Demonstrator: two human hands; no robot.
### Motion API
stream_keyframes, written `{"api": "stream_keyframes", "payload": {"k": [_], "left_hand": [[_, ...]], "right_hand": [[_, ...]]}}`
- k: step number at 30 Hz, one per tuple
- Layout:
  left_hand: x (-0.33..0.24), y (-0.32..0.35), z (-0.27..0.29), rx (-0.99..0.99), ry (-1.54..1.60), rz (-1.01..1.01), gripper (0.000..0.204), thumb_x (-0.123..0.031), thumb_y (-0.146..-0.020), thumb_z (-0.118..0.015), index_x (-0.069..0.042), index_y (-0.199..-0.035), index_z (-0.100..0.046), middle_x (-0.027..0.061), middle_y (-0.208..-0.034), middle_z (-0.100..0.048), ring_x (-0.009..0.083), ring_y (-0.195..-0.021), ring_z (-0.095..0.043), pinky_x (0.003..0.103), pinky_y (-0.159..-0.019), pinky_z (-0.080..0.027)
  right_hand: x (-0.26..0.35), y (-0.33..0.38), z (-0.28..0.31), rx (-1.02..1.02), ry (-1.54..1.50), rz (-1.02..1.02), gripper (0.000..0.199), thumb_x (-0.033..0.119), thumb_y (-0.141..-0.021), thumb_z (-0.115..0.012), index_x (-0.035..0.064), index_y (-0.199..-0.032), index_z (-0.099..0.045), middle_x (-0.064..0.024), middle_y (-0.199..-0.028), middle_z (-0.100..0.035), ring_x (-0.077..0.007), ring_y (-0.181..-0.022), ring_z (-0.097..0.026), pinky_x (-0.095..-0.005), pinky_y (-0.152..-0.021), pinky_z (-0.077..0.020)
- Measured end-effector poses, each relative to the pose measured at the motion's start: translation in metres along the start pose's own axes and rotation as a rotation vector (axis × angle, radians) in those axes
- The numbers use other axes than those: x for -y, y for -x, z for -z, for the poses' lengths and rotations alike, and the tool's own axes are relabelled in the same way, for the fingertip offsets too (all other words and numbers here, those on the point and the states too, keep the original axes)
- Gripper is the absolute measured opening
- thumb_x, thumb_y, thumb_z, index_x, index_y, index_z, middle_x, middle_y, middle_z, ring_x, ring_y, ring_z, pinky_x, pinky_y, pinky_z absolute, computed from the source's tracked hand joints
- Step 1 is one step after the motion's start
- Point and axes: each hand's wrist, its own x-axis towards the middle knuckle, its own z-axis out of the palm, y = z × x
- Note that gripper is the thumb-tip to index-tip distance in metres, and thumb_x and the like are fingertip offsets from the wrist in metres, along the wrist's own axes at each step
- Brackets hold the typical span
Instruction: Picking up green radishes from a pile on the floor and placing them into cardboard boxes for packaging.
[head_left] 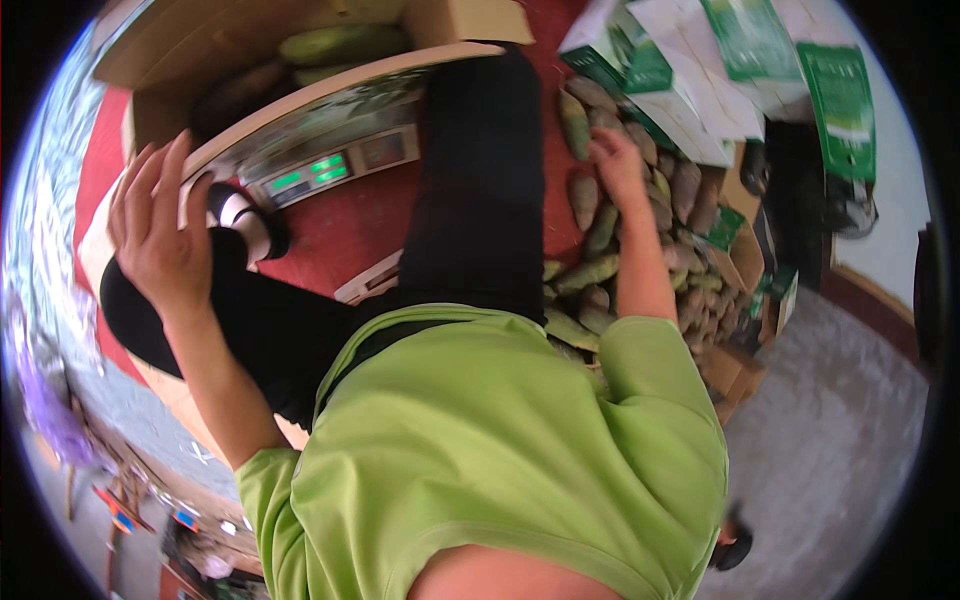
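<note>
Your 2 hands are standing well apart. Your left hand (165, 235) is hanging with nothing in it, its fingers spread, just beside the near wall of the cardboard box (200, 45) toward the far left corner of the red surface (330, 235). Your right hand (618, 165) is lying over the long vegetables (583, 198), which are forming a loose pile along the right edge of that surface. Its fingertips are pointing at a green vegetable (575, 125), but whether they are gripping anything you cannot tell.

Judging by looks, each piece is probably feeling firm, stiff and fairly dense, with skin that may be bruising under hard pressure. The thick middle is likely offering the best hold; the tapering ends are giving less grip, and neighbours may be rolling.

Your black trouser leg (475, 180) is hiding the middle of the red surface, and your forearm and green shirt (520, 430) are covering part of the pile. The box's near wall is concealing most of its shaded contents. Whether the box is sitting on the scale (362, 160) is hard to make out.
</note>
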Motion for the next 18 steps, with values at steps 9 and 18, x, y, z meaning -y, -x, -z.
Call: {"api": "stream_keyframes", "payload": {"k": [9, 18], "left_hand": [[0.007, 0.001, -0.008, -0.042, -0.027, -0.093, 0.033, -0.012, -0.08, -0.072, -0.009, -0.113, -0.068, 0.0039, -0.108, -0.068, 0.0207, -0.104, -0.062, 0.033, -0.089, -0.045], [0.007, 0.0, -0.018, -0.058, 0.014, -0.114, 0.029, -0.015, -0.085, -0.068, -0.008, -0.113, -0.068, 0.0054, -0.112, -0.067, 0.023, -0.106, -0.061, 0.034, -0.092, -0.045]], "right_hand": [[-0.121, 0.136, -0.019, 0.094, 0.028, -0.686, 0.032, 0.013, -0.084, -0.064, 0.0006, -0.114, -0.064, -0.0064, -0.083, -0.067, -0.0159, -0.063, -0.064, -0.0306, -0.056, -0.0489], [-0.2, 0.223, -0.091, 0.376, 0.506, -0.346, 0.035, 0.013, -0.074, -0.07, 0.0121, -0.109, -0.066, -0.01, -0.096, -0.068, -0.0283, -0.088, -0.066, -0.04, -0.071, -0.052]]}}
